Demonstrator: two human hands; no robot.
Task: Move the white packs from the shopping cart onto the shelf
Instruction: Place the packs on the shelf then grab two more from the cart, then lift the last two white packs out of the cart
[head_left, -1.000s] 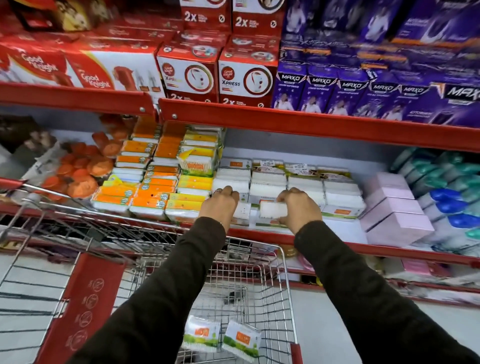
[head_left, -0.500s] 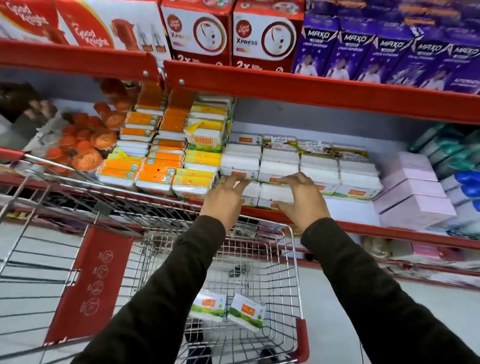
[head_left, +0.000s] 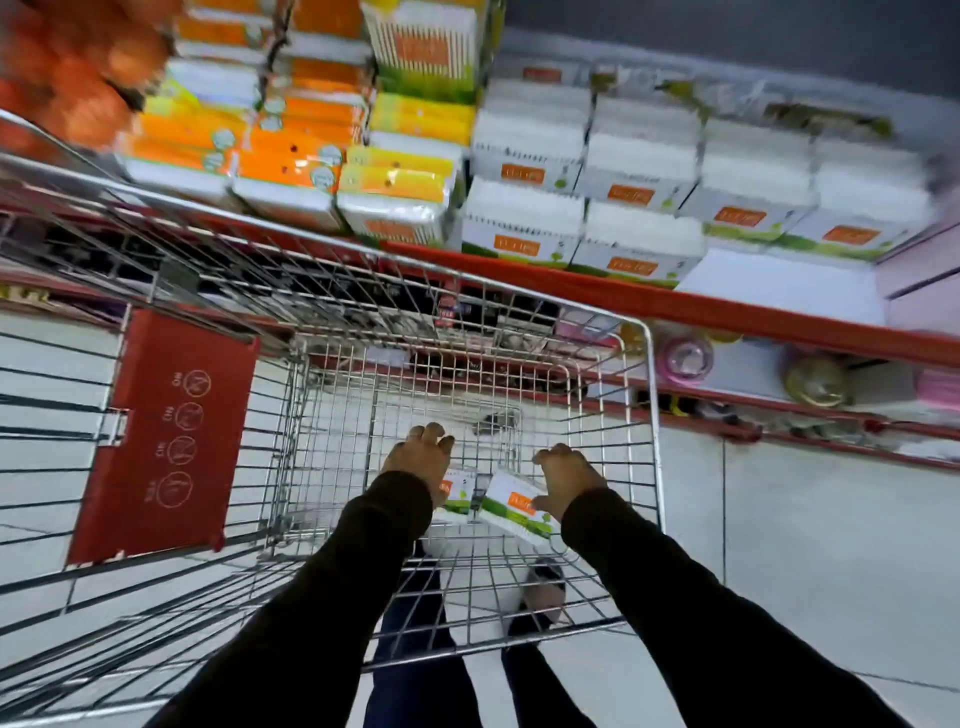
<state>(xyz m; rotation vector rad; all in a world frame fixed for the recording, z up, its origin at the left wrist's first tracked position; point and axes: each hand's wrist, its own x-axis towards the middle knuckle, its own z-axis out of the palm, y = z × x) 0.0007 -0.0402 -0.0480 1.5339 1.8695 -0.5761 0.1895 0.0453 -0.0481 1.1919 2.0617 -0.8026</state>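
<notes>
Head view looked down on both hands inside the wire shopping cart (head_left: 644, 395). The left hand (head_left: 418, 457) lay over a small white pack with an orange label and green edge (head_left: 460, 496), fingers curled down around it, though whether they had closed on it could not be told. The right hand (head_left: 563, 480) was spread and bent over the second white pack (head_left: 514, 512), thumb at its near edge, seemingly about to close. Both packs lay side by side, just apart, on the cart's wire floor, the last ones in it. Beyond the cart's far rim, the red-edged shelf (head_left: 727, 306) held stacked rows of matching white packs (head_left: 639, 218), with bare shelf at their right, a likely spot for these two.
</notes>
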